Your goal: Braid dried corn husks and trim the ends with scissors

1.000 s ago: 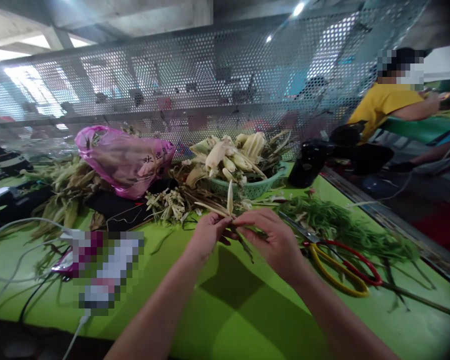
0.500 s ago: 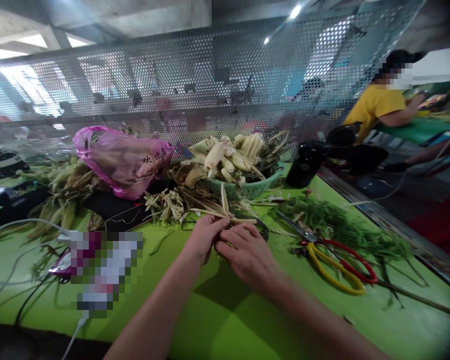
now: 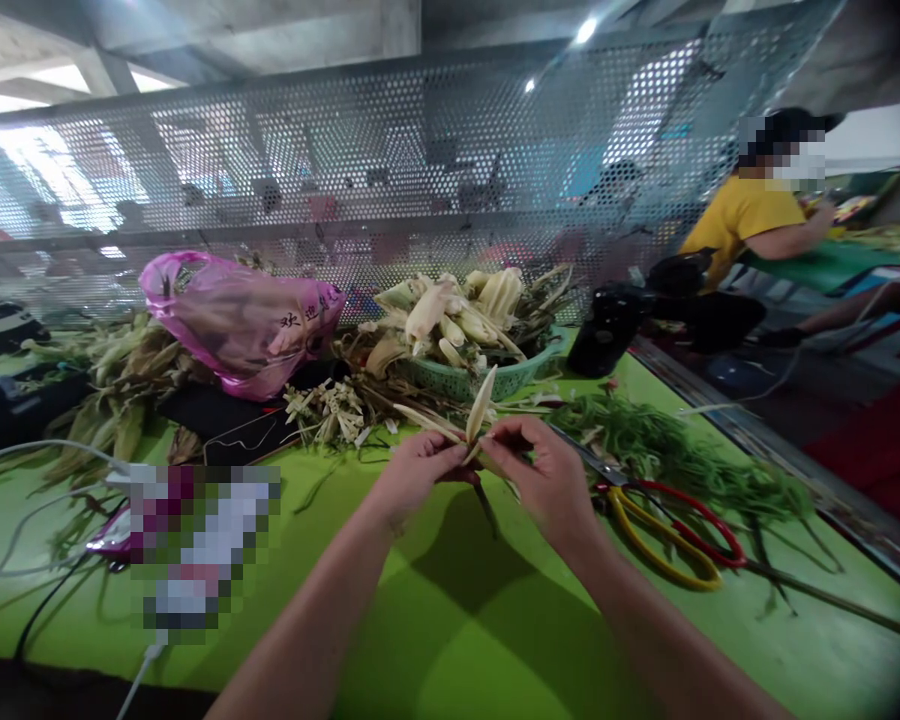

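Note:
Pale pointed strips of corn husk (image 3: 481,402) fan out between my two hands, one standing up and another slanting to the left. My left hand (image 3: 417,476) pinches their lower ends between thumb and fingers. From the other side my right hand (image 3: 546,468) is closed in a pinch at the base of the same strips. A thin dark stem hangs beneath the fingers. Fingertips hide the point where the strips meet. Scissors (image 3: 664,540) with one red and one yellow handle lie to the right of my right hand.
Behind my hands is a green basket (image 3: 517,380) heaped with corn husks. A pink plastic bag (image 3: 240,325) and a black bottle (image 3: 607,330) flank it. Shredded green strands (image 3: 667,445) lie right; cables cross the left. A person in yellow (image 3: 742,215) sits beyond.
My right hand has shifted right and turned, opening a gap between the hands and now pinching the strips from the right. The upright strip leans further right.

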Demonstrator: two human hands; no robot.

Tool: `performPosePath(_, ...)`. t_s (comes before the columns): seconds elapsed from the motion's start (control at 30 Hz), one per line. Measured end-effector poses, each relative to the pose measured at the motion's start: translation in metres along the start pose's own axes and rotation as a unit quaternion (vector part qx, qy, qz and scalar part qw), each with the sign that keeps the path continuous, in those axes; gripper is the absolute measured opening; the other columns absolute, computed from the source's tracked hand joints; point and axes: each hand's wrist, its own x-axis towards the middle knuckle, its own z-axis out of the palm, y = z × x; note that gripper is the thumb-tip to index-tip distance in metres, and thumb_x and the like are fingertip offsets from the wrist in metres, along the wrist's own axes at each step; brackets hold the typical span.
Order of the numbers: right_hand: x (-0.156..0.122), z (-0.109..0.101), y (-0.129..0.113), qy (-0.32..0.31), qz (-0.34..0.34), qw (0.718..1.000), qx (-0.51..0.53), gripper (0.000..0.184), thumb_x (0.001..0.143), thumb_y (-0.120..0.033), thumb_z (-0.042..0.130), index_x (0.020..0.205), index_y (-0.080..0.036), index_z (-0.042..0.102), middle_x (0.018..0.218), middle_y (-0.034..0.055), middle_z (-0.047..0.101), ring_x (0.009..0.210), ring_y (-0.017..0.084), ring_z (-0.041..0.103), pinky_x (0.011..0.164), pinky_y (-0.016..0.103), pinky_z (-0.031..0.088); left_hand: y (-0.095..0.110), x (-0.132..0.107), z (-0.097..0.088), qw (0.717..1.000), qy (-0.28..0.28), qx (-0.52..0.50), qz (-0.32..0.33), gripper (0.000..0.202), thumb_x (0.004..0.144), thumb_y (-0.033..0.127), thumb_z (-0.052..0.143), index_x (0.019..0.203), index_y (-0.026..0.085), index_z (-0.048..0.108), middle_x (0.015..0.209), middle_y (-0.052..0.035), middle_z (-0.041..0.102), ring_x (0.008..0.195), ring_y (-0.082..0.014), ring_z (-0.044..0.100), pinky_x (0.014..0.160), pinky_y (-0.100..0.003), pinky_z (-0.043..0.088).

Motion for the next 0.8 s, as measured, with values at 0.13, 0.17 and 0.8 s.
performPosePath(0.13, 0.002, 0.001, 0.0, -0.007, 0.098, 0.993, 0.063, 0.018, 0.08, -0.036, 0.064, 0.077, -0.019, 0.058, 0.069, 0.0, 0.057, 0.063, 0.015, 0.052, 0.059, 0.027, 0.043, 0.002, -0.002, 0.004, 1.0, -0.008, 0.012, 0.01, 0.031, 0.07, 0.036, 0.076, 0.086, 0.011, 0.068, 0.082, -0.0048, 0.065, 0.068, -0.0113, 0.058, 0.075, -0.029, 0.05)
performPosePath(0.17, 0.002, 0.002, 0.0, -0.01, 0.11, 0.991, 0.074, 0.019, 0.08, -0.037, 0.064, 0.077, -0.019, 0.058, 0.069, 0.0, 0.058, 0.063, 0.015, 0.052, 0.058, 0.027, 0.043, 0.002, -0.002, 0.004, 1.0, -0.006, 0.022, 0.015, 0.031, 0.068, 0.035, 0.077, 0.086, 0.011, 0.068, 0.08, -0.0043, 0.065, 0.067, -0.0112, 0.058, 0.073, -0.028, 0.049)
performPosePath(0.8, -0.002, 0.001, -0.005, -0.076, 0.051, 0.994, 0.051, 0.013, 0.08, -0.032, 0.066, 0.083, -0.019, 0.065, 0.074, 0.0017, 0.067, 0.067, 0.017, 0.06, 0.063, 0.028, 0.047, -0.006, 0.002, -0.002, 0.927, 0.062, 0.356, 0.099, 0.01, 0.074, 0.019, 0.054, 0.064, 0.017, 0.053, 0.06, 0.0027, 0.046, 0.061, -0.0116, 0.041, 0.057, -0.024, 0.029)
